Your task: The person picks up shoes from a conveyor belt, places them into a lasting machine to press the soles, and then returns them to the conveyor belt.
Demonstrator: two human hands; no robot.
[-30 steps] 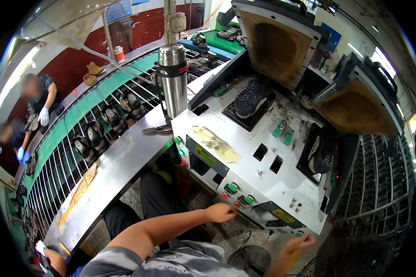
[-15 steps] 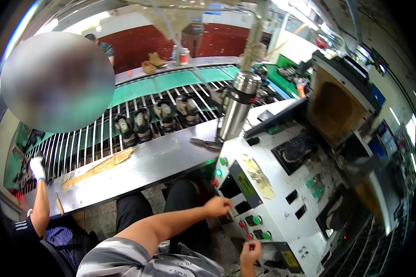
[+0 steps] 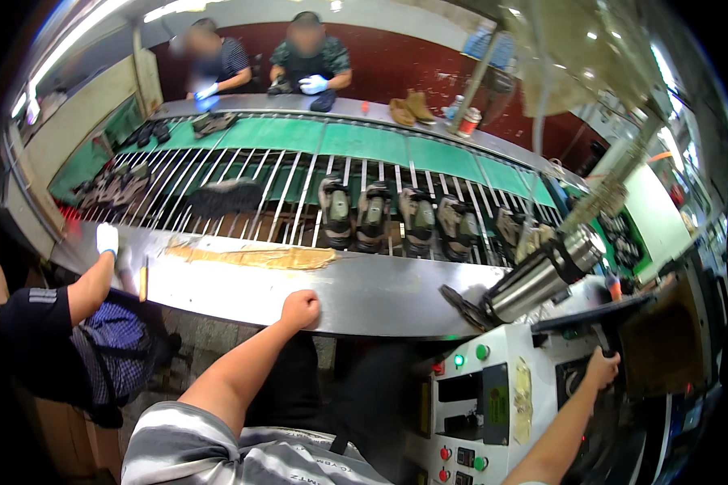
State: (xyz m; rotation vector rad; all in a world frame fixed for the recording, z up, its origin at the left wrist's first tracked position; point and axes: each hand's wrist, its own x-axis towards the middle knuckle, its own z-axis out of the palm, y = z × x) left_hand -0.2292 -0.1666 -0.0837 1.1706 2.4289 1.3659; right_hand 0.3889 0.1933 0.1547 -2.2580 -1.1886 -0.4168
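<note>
My left hand [image 3: 301,309] is closed in a loose fist at the front edge of the steel table [image 3: 380,295]; nothing shows in it. At the right, my right hand [image 3: 601,369] is wrapped round a grey bar-like handle [image 3: 600,336] on the white machine [image 3: 505,343], beside its dark raised lid [image 3: 663,335]. What lies under that hand is hard to make out. A steel thermos [image 3: 542,279] with a black strap leans in view between the table and the machine. Several grey-and-black shoes [image 3: 373,218] stand in a row on the roller rack beyond the table.
Green and red buttons [image 3: 482,352] sit on the machine's front. A dark sole-shaped piece [image 3: 225,197] lies on the rollers. At the left, a co-worker's white-gloved hand [image 3: 107,238] rests by the table. Two people work behind the green belt [image 3: 364,149]. Brown boots [image 3: 412,109] stand beyond.
My view has turned left. My left hand has gone from beside the machine's panel to the table edge. My right hand has moved from near the lower buttons up to the handle.
</note>
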